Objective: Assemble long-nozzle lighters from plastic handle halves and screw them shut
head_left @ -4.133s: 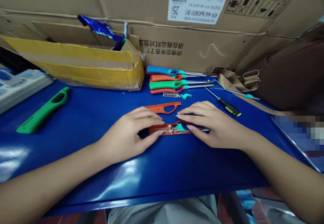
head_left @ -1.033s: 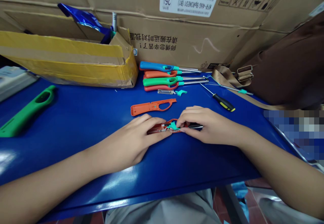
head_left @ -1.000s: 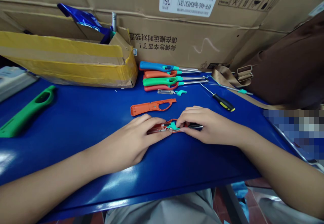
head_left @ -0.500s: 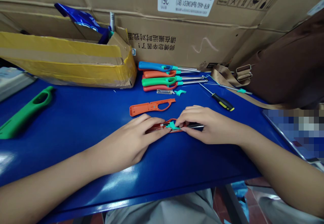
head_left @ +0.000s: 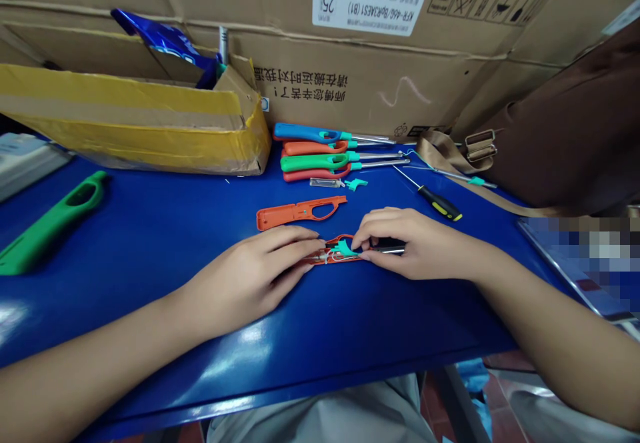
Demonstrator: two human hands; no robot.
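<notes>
An opened orange gas lighter [head_left: 320, 261] lies on the blue table, its inner parts and a thin white wire exposed. Fingers of my left hand [head_left: 260, 263] close around its handle end and hide most of that end. My right hand [head_left: 410, 243] pinches at the right end of the teal trigger [head_left: 343, 249] seated in the casing. The lighter's metal barrel [head_left: 391, 250] runs under my right palm, partly hidden. Just behind lies the loose orange half shell [head_left: 300, 212], its inside facing up.
Several lighters [head_left: 315, 162] are stacked behind, beside a clear fuel tank [head_left: 325, 182] and a loose teal trigger [head_left: 357, 184]. To the right lies a screwdriver [head_left: 440, 203]. A green shell [head_left: 55, 219] and a taped carton [head_left: 200, 136] stand left. A brown strap [head_left: 440, 149] is at back right.
My left thumb and fingers have drawn back left from the trigger to the handle end, uncovering the white wire. My right hand stays nearly in place at the trigger.
</notes>
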